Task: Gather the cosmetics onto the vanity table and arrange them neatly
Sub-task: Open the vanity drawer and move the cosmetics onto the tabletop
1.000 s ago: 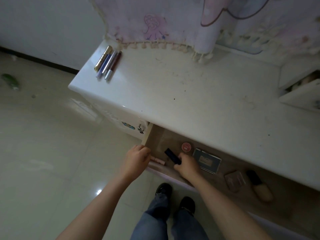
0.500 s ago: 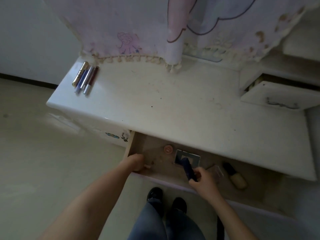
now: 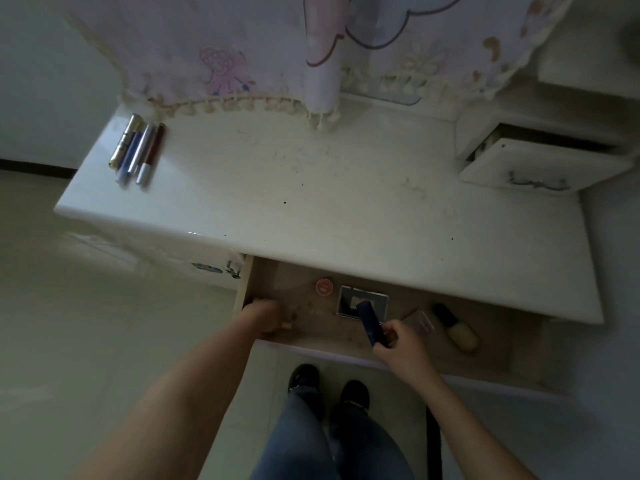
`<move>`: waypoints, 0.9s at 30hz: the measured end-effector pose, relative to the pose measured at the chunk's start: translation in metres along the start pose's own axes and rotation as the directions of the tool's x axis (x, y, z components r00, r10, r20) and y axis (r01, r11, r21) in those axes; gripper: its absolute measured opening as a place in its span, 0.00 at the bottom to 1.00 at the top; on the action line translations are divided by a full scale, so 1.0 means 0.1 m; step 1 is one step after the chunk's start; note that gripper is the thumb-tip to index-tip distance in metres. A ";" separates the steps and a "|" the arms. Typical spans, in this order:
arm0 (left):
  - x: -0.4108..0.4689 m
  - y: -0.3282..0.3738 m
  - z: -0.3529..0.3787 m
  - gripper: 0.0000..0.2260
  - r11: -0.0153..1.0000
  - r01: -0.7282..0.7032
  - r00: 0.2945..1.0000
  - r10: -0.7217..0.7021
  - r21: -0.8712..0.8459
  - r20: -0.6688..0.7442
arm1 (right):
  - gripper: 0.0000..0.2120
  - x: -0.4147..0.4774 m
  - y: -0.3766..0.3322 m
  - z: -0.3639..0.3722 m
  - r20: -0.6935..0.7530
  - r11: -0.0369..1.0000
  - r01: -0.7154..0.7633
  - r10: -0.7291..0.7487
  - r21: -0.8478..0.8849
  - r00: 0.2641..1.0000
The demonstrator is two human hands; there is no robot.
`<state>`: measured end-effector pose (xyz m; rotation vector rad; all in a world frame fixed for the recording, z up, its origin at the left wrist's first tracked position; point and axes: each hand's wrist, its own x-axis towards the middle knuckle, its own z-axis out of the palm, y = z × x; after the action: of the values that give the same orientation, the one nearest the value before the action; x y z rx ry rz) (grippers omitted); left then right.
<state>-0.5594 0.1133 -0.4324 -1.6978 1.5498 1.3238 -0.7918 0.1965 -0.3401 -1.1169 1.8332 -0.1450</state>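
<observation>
Four tubes (image 3: 138, 152) lying at vanity table's (image 3: 311, 202) back-left corner; right hand (image 3: 398, 344) gripping blue tube (image 3: 369, 320), left hand (image 3: 265, 315) gripping pale stick (image 3: 286, 325); more waiting in drawer (image 3: 277, 282).

a glossy white vanity table (image 3: 311, 202), smooth but speckled with dust and scuffs, tops a drawer (image 3: 266, 285) lined in matt, bare-looking wood. a thin printed cloth (image 3: 242, 46) with a tufted fringe hangs behind. a shiny gold metallic tube (image 3: 126, 142) and a satin silver tube (image 3: 144, 154) catch the light; a dark blue tube (image 3: 370, 323) shows a smooth, dull sheen beside a smooth pale tube (image 3: 286, 325). also seen: a clear plastic case (image 3: 424, 322), a brush (image 3: 455, 327) with soft dark bristles, polished reflective floor tiles (image 3: 86, 341), blue denim jeans (image 3: 311, 438) and glossy black shoes (image 3: 303, 375).
</observation>
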 end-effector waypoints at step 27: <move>-2.05 0.39 0.40 0.09 0.085 -0.591 0.796 -0.097 -0.802 -0.597 | 0.10 -0.82 -0.07 -0.74 0.032 0.982 0.186 -0.185 -0.031 0.982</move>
<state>-0.5859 0.2344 -0.2595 -2.8688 1.1716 2.7334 -0.8334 0.2276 -0.2419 -1.3070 1.7092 -0.2057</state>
